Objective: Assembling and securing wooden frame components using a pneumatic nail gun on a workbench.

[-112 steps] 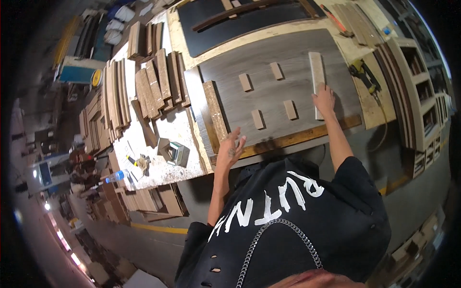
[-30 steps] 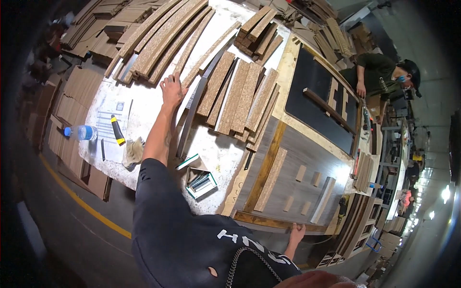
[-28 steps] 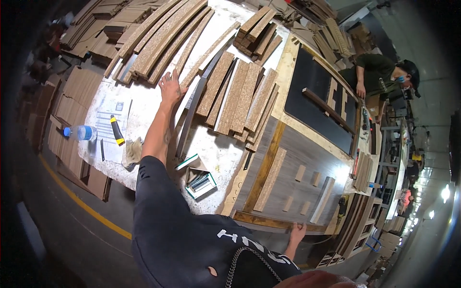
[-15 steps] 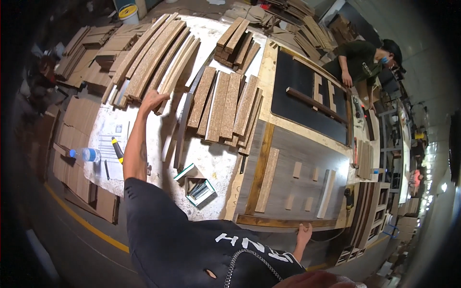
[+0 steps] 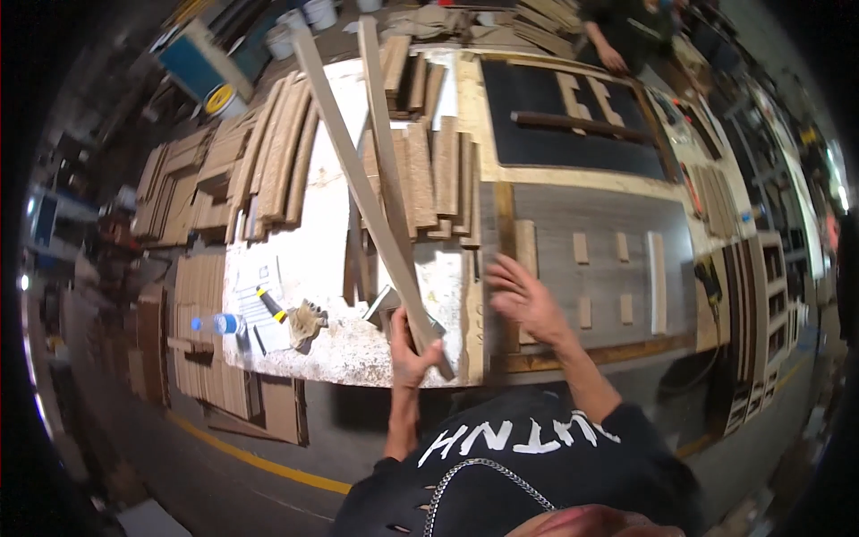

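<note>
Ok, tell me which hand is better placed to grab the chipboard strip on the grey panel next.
Probably the right hand: it looks empty and overlaps the chipboard strip in view, while the left hand holds long wooden strips.

Shirt [image 5: 599, 474], person wearing the camera: a row of large white painted-style capital letters [image 5: 514, 433] crosses the black chest; the outer ones bend away with the fabric. Paper sheet [image 5: 252, 309], white table [image 5: 331, 353]: rows of fine print, too small to read. Pale board edge [image 5: 473, 286], beside the table: dark handwritten marks, illegible. Co-worker's dark shirt [image 5: 631, 45]: light chest lettering, too blurred to read.
</note>
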### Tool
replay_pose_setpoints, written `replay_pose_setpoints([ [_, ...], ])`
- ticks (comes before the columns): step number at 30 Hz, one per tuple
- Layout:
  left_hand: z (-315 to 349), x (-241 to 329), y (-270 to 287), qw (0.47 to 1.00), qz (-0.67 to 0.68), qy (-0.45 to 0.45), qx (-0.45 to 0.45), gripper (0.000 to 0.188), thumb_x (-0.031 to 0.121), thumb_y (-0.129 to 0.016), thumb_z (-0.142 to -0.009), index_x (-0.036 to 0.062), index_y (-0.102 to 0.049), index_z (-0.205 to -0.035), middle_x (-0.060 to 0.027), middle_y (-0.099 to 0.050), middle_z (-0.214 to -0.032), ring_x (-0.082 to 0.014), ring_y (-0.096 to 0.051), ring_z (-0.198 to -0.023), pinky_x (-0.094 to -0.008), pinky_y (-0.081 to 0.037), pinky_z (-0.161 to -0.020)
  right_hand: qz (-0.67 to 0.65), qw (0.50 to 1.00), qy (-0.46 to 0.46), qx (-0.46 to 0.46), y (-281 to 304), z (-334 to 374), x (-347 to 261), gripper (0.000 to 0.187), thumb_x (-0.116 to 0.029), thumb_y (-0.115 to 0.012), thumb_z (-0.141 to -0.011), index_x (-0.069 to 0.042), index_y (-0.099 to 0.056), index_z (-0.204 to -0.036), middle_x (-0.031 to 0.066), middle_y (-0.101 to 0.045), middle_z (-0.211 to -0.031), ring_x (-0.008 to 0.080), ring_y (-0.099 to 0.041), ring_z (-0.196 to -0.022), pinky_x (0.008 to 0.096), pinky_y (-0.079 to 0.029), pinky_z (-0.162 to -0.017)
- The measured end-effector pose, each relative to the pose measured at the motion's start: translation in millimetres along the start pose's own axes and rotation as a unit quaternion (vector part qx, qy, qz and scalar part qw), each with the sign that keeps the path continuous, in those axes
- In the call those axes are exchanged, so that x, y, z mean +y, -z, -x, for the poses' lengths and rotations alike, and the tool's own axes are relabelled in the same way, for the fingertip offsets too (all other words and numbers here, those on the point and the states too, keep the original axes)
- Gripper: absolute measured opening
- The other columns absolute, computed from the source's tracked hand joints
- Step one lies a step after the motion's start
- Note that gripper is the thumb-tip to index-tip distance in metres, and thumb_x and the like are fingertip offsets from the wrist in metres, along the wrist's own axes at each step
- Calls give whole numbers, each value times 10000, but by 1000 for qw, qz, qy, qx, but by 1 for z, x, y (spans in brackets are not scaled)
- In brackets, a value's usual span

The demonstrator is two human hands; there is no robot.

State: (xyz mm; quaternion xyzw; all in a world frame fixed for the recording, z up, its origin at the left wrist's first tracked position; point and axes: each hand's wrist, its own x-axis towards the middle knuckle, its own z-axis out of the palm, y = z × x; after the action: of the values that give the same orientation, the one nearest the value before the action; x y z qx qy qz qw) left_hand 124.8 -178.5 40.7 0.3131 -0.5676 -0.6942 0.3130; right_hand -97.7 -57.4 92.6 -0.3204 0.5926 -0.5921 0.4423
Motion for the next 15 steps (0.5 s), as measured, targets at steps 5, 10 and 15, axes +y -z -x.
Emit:
replay_pose_setpoints([
  [5, 48, -17, -90, 962, -224, -154, 22, 954, 320, -920, -649, 0, -379, -1367, -112, -465, -1223, -227, -488, -1127, -361, -420, -965, 101, 995, 11, -22, -27, 7, -62, 833, -372, -764, -861, -3, -338, -1475, 199, -598, -1211, 272, -588, -1085, 360, -470, -960],
  [10, 71, -22, -140, 999, -5, -41, 22, 498, 208, -735, -898, -8, -482, -1269, -46, -560, -1072, -141, -550, -922, -270, -464, -824, 87, 994, -56, 32, 80, 64, -54, 526, -392, -690, -918, 0, -589, -1255, 102, -699, -831, 216, -672, -741, 333, -548, -702],
  [15, 85, -28, -200, 988, -70, -85, 112, 363, 257, -648, -964, -3, -543, -1195, 16, -538, -823, -53, -451, -646, -201, -354, -554, 298, 948, 76, 85, 300, 158, -1, 679, -547, -694, -868, -51, -584, -1319, 122, -711, -997, 263, -688, -881, 386, -546, -780],
])
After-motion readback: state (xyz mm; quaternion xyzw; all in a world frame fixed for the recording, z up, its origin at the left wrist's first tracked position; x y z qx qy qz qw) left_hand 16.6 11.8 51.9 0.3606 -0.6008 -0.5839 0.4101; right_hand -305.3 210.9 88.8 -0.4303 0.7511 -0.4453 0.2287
